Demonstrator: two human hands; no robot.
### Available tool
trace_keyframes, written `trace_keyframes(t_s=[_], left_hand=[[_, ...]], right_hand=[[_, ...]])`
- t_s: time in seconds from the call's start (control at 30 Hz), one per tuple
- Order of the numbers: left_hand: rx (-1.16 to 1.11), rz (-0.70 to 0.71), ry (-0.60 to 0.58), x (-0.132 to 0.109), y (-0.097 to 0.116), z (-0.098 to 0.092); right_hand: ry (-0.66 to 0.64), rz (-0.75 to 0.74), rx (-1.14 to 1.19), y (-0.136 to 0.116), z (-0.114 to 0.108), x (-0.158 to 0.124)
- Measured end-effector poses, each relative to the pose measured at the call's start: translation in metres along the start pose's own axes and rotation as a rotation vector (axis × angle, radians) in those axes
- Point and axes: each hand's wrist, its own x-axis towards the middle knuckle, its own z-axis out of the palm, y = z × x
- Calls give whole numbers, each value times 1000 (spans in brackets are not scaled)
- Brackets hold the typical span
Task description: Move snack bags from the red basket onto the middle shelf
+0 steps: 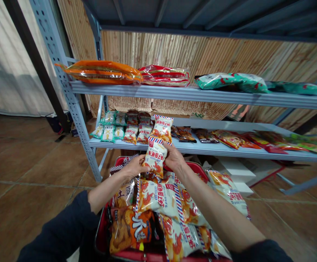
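Observation:
Both hands hold one small white snack bag point(155, 155) with red print and a shrimp picture, just above a red basket point(101, 233). My left hand point(134, 166) grips its left edge, fingers closed. My right hand point(174, 158) grips its right edge from behind. The basket below is piled with more white shrimp bags point(158, 198) and an orange snack bag point(129, 229). On the lower shelf point(213, 150) ahead, another white shrimp bag point(162, 128) lies beside rows of small snack packets point(132, 133).
A grey metal rack stands ahead with a post point(73, 105) at left. Its upper shelf point(202, 95) carries orange, red and green bags. More packets lie along the lower shelf to the right. White boxes point(237, 174) sit under it. Brown tiled floor spreads left.

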Motion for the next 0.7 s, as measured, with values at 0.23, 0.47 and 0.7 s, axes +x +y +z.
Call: trace_keyframes(t_s=[0.23,0.47,0.7], left_hand=[[19,-21,20,-11,0,2],[-10,-60,93,-16,-10,8],[-13,-93,148,-19,-14,8]], right_hand=[[-31,17,15,-4,1,-11],[-36,43,62,-6,-10,-17],[-6,54,80,-1,-16,-11]])
